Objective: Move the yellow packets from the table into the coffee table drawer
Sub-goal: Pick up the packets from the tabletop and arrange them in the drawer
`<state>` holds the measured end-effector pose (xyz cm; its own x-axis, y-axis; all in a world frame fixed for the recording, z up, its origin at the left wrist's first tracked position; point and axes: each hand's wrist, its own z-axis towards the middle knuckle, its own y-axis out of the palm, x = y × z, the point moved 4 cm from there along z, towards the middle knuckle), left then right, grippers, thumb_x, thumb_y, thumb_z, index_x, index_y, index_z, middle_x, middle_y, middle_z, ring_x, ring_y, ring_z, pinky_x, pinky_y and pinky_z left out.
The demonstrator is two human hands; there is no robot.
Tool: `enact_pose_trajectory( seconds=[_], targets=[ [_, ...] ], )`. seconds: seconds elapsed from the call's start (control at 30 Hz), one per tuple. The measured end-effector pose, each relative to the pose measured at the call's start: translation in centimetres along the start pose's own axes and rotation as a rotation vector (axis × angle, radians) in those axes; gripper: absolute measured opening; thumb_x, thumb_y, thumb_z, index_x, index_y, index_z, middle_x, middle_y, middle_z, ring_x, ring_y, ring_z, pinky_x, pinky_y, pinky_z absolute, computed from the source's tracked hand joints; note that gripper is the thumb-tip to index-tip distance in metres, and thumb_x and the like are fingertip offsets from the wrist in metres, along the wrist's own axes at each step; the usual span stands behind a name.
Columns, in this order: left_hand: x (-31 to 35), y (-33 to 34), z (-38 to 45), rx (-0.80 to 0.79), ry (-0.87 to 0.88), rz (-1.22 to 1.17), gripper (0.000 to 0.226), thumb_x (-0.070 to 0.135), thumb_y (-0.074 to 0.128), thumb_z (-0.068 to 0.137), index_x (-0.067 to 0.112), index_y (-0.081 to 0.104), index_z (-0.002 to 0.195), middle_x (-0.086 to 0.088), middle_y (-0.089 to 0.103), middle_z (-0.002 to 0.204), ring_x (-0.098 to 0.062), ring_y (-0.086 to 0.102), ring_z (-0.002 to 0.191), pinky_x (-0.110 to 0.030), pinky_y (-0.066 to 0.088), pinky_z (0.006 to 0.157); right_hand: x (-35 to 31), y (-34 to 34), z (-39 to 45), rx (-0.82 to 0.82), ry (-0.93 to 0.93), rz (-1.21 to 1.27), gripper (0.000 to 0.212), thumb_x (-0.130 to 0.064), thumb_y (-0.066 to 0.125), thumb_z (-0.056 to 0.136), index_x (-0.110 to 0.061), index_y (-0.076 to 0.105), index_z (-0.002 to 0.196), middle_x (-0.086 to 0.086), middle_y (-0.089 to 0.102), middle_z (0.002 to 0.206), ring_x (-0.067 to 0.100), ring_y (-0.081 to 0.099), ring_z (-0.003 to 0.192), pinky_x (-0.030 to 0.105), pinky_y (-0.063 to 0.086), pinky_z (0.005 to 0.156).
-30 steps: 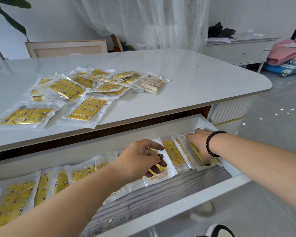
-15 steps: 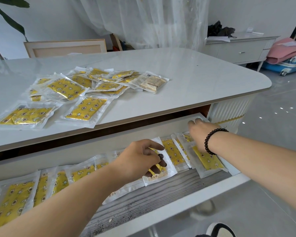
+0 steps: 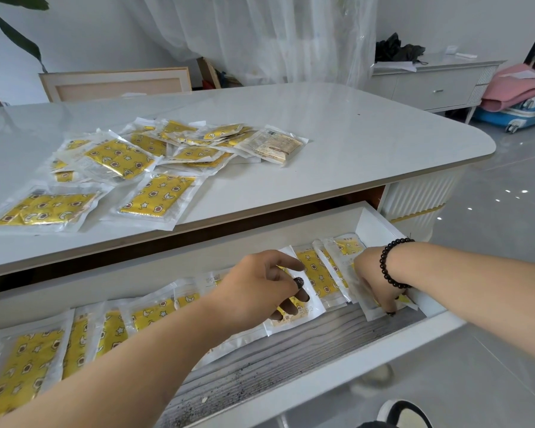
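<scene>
Head view, looking down over a white glossy table with rounded corners and the open white coffee table drawer pulled out beneath it. A loose heap of yellow packets in clear plastic wrappers, printed with stars and moons, is seen on the table top, left of centre; several overlap, and one pale beige packet lies at the heap's right edge. A second set of the same yellow packets is shown inside the drawer, ranged in an overlapping row along its back wall from the left end to the right corner, above a grey wood-grain drawer floor.

The left hand is held over the middle of the row with its fingers curled down onto a packet, which is gripped between thumb and fingertips; a dark ring is worn on one finger. The right hand, with a black bead bracelet at the wrist, is pressed into the right corner of the drawer, its fingers bent over the end packet and pinching its lower edge.

A white sideboard, a sheer curtain, a blue suitcase and a grey tiled floor are visible beyond.
</scene>
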<state>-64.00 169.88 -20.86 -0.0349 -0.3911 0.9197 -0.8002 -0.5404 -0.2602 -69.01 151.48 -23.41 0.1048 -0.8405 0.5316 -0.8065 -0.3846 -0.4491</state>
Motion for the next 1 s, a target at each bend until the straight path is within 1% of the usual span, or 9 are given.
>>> enact_pose_trajectory(
  seconds=[0.07,0.2,0.27,0.43,0.57,0.67,0.73,0.83,1.0],
  targets=[
    [0.1,0.0,0.0,-0.004,0.005,0.004,0.027,0.003,0.049,0.094,0.017,0.06,0.114,0.004,0.072,0.076,-0.009,0.063,0.06,-0.021,0.049,0.057,0.4,-0.4,-0.2,0.026,0.034,0.028,0.023,-0.036,0.067,0.082,-0.018,0.056,0.072,-0.002,0.057,0.072,0.013,0.051,0.06,0.018,0.039,0.048],
    [0.3,0.1,-0.2,-0.015,0.017,0.007,0.025,0.004,0.05,0.095,0.016,0.06,0.115,0.005,0.071,0.076,-0.009,0.062,0.06,-0.02,0.049,0.056,2.1,-0.9,-0.1,0.215,0.128,0.21,0.027,-0.016,0.059,0.084,-0.015,0.044,0.061,-0.001,0.049,0.065,0.01,0.043,0.052,0.018,0.037,0.047],
    [0.4,0.1,-0.3,-0.018,0.021,0.013,0.026,0.004,0.05,0.095,0.017,0.06,0.115,0.005,0.071,0.076,-0.008,0.063,0.061,-0.019,0.049,0.056,2.6,-1.1,0.0,0.307,0.176,0.263,0.027,-0.011,0.058,0.081,-0.016,0.041,0.059,-0.002,0.044,0.064,0.012,0.043,0.053,0.02,0.039,0.049],
    [0.3,-0.1,-0.3,-0.014,0.022,0.018,0.026,0.004,0.05,0.095,0.017,0.06,0.115,0.006,0.071,0.075,-0.008,0.063,0.061,-0.019,0.05,0.057,2.7,-1.5,0.6,0.401,0.206,0.335,0.032,-0.003,0.053,0.084,-0.015,0.037,0.059,-0.001,0.039,0.066,0.012,0.039,0.052,0.025,0.044,0.061],
    [0.3,0.0,-0.1,0.003,0.026,0.025,0.027,0.003,0.049,0.094,0.017,0.06,0.115,0.005,0.071,0.075,-0.008,0.063,0.06,-0.022,0.05,0.06,2.8,-1.1,0.7,0.377,0.217,0.37,0.03,0.0,0.054,0.082,-0.014,0.039,0.061,0.0,0.041,0.067,0.013,0.041,0.053,0.024,0.042,0.054],
    [0.3,-0.4,-0.1,0.034,0.029,0.027,0.027,0.002,0.049,0.094,0.017,0.061,0.113,0.005,0.072,0.076,-0.008,0.063,0.059,-0.019,0.051,0.056,3.2,-0.9,0.0,0.387,0.236,0.428,0.025,0.003,0.055,0.081,-0.013,0.044,0.064,0.0,0.042,0.069,0.018,0.049,0.062,0.026,0.046,0.059],
    [0.3,-0.8,-0.2,0.081,0.026,0.013,0.027,0.002,0.048,0.094,0.018,0.061,0.111,0.005,0.073,0.077,-0.009,0.064,0.06,-0.019,0.05,0.054,3.6,-0.9,-0.8,0.42,0.264,0.46,0.024,0.007,0.051,0.078,-0.013,0.047,0.065,0.001,0.043,0.069,0.019,0.048,0.061,0.027,0.044,0.06],
    [0.3,-1.7,-0.5,0.174,0.018,-0.009,0.028,0.001,0.048,0.093,0.016,0.062,0.111,0.001,0.072,0.081,-0.01,0.063,0.06,-0.017,0.048,0.051,4.0,-1.0,-2.3,0.466,0.295,0.49,0.023,0.009,0.047,0.075,-0.013,0.056,0.074,0.002,0.049,0.074,0.022,0.05,0.065,0.022,0.039,0.053],
    [0.4,-3.3,-1.7,0.304,0.033,0.021,0.029,0.002,0.046,0.092,0.016,0.061,0.112,0.0,0.072,0.084,-0.011,0.065,0.064,-0.028,0.051,0.061,3.7,-2.8,-5.1,0.497,0.241,0.592,0.02,-0.001,0.048,0.078,-0.012,0.063,0.071,0.002,0.05,0.066,0.017,0.048,0.056,0.019,0.036,0.047]
  ],
)
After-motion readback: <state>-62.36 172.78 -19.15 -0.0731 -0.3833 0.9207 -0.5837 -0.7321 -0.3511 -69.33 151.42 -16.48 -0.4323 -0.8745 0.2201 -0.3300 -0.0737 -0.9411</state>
